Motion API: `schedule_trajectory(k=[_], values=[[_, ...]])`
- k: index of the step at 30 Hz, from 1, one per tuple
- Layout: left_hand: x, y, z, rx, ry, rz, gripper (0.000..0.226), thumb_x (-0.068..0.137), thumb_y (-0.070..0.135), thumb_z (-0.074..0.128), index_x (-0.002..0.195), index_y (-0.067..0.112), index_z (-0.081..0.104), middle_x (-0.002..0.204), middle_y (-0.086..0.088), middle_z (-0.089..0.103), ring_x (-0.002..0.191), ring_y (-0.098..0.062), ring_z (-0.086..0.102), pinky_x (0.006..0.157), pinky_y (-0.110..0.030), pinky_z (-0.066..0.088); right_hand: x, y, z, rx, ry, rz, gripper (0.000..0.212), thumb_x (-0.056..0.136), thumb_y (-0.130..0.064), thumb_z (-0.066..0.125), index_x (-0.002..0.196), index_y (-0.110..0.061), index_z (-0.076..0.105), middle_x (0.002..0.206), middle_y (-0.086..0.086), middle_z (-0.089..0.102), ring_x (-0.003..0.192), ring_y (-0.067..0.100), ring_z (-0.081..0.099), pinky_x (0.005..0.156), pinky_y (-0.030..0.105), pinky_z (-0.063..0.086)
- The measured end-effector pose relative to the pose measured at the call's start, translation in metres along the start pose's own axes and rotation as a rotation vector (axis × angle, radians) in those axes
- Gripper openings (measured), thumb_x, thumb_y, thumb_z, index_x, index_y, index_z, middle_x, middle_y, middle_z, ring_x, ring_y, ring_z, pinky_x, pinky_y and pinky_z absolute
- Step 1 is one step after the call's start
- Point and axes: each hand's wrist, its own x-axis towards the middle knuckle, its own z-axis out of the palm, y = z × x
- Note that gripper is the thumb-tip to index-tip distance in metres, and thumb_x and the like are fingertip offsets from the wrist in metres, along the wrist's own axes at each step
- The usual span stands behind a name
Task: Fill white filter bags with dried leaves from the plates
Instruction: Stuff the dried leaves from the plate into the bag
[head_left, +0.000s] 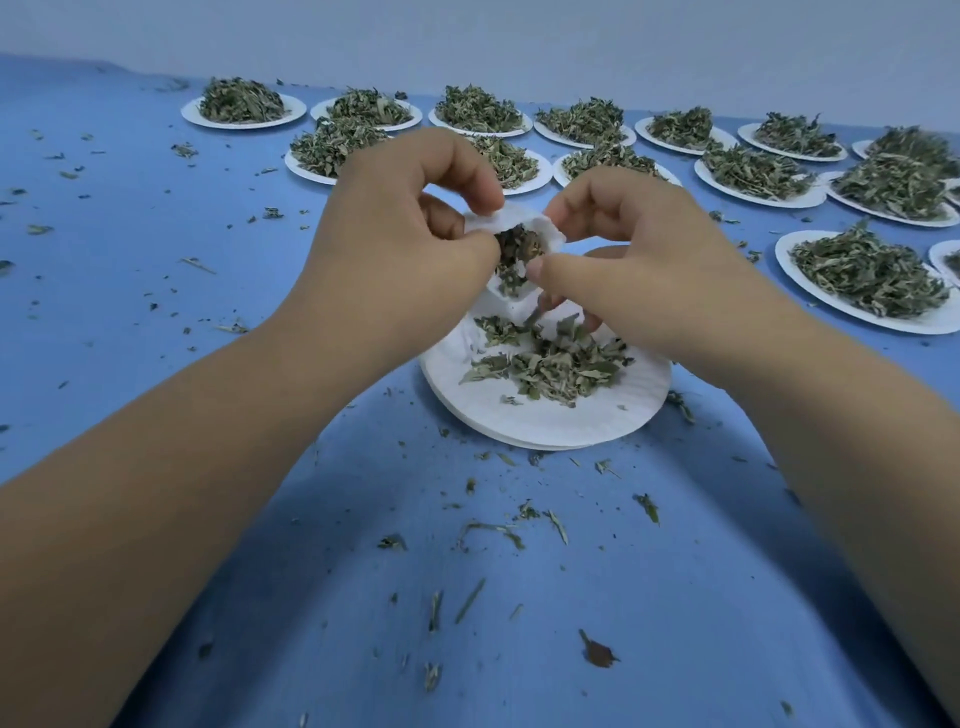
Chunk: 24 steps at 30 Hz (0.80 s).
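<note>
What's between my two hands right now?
In the head view, the white filter bag, partly filled with dried leaves, sits between the left hand and right hand, both pinching its rim.

Blue table (130, 291) with leaf-heaped plates (519, 418), leaf scraps (558, 526)

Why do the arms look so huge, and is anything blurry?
Head view: the wide-angle lens swells the forearms near the edges; soft light, no glare, dim shadow on the blue cloth beneath them; left hand, right hand and filter bag look sharp.
</note>
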Motion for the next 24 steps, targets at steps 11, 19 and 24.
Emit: schedule_trajectory(k=[11, 19, 24], values=[[-0.003, -0.009, 0.009, 0.275, -0.041, 0.114, 0.028, 0.084, 0.014, 0.069, 0.105, 0.029, 0.058, 0.076, 0.015, 0.048, 0.061, -0.004, 0.053, 0.059, -0.009, 0.039, 0.001, 0.003, 0.008, -0.102, 0.054, -0.039, 0.019, 0.084, -0.038, 0.079, 0.092, -0.031, 0.064, 0.078, -0.010, 0.070, 0.060, 0.001, 0.060, 0.056, 0.025, 0.051], [-0.001, -0.008, 0.003, 0.445, 0.059, 0.276, 0.017, 0.081, 0.008, 0.066, 0.092, 0.019, 0.060, 0.077, 0.010, 0.053, 0.066, -0.004, 0.049, 0.071, -0.032, 0.048, 0.002, -0.002, 0.017, -0.026, 0.142, -0.129, 0.007, 0.087, -0.023, 0.078, 0.084, -0.019, 0.074, 0.073, 0.001, 0.073, 0.073, 0.022, 0.071, 0.072, 0.042, 0.060], [-0.003, -0.010, 0.005, 0.299, 0.065, 0.202, 0.010, 0.083, 0.021, 0.062, 0.092, 0.023, 0.060, 0.075, 0.012, 0.053, 0.061, -0.009, 0.049, 0.062, -0.024, 0.044, 0.002, -0.002, 0.016, 0.077, 0.153, -0.084, 0.010, 0.091, -0.024, 0.075, 0.084, -0.018, 0.071, 0.072, 0.002, 0.075, 0.070, 0.025, 0.073, 0.067, 0.044, 0.062]])
